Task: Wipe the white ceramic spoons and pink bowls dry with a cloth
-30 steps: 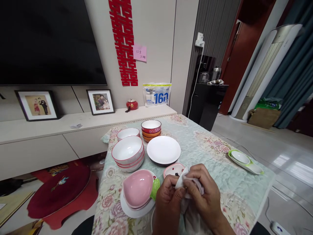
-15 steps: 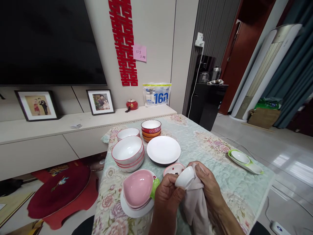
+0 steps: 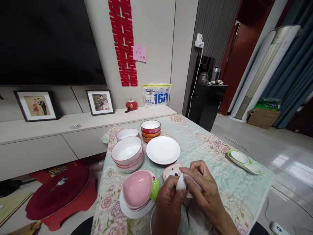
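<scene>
Between my two hands is a small white bowl (image 3: 180, 184), partly covered by my fingers. My left hand (image 3: 170, 199) is closed round its left side, thumb and fingertips on the rim. A pale cloth (image 3: 197, 217) hangs from my right hand (image 3: 204, 187), which presses it against the bowl with closed fingers. Just behind the hands lies a pink-rimmed dish (image 3: 168, 171) with red spots, partly hidden. To the left, a pink strawberry-shaped bowl (image 3: 137, 188) with a green leaf handle rests on a white plate (image 3: 130, 213).
Red-rimmed white bowls (image 3: 127, 150) stand stacked at the table's left, near orange and red bowls (image 3: 151, 127) and white plates (image 3: 163, 149). A small bowl sits in a green-edged dish (image 3: 254, 168) by the right edge. A red stool (image 3: 58, 192) stands on the left.
My right hand has moved up and over the small bowl with the cloth, its fingers now covering more of it. The bowl has turned and shows less of its surface.
</scene>
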### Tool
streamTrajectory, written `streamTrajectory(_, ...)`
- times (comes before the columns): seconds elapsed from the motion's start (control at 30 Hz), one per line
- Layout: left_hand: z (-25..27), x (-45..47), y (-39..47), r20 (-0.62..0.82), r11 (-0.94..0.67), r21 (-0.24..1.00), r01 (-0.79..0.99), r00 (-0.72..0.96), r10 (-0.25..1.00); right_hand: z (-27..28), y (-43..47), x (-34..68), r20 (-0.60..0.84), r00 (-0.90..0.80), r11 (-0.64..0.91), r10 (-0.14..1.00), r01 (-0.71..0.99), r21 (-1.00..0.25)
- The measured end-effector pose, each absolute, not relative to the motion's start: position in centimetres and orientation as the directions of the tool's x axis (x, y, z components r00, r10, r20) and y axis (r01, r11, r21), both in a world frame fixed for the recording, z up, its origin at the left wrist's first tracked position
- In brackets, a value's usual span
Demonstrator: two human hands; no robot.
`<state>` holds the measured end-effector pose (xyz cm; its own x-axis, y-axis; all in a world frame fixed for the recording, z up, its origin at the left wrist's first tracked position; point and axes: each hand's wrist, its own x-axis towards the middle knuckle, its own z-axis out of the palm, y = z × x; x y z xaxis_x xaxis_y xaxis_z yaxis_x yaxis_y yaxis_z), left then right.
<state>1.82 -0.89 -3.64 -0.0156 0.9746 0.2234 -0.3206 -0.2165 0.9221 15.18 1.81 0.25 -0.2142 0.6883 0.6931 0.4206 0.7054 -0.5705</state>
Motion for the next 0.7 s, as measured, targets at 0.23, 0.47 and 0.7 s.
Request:
streamTrajectory(0.23,-3.0,1.1,-0.8,0.212,-0.208,0.938,-0.277,-0.018,0.977,0.2,1.9,14.3,0.654,-0.103,0.644,0.749,0.344,-0.683)
streamTrajectory(0.47,-2.5,1.9,-0.7,0.03,-0.08,0.827,-0.556,-0.099,0.995,-0.9,3.0,14.9,0.424,0.137,0.389,0.895,0.222,-0.894)
streamTrajectory(0.7,-2.6,1.7,-0.7,0.026,-0.075,0.845,-0.53,-0.098,0.995,0.0,1.4,13.7,0.688,-0.05,0.659,0.724,0.347,-0.667)
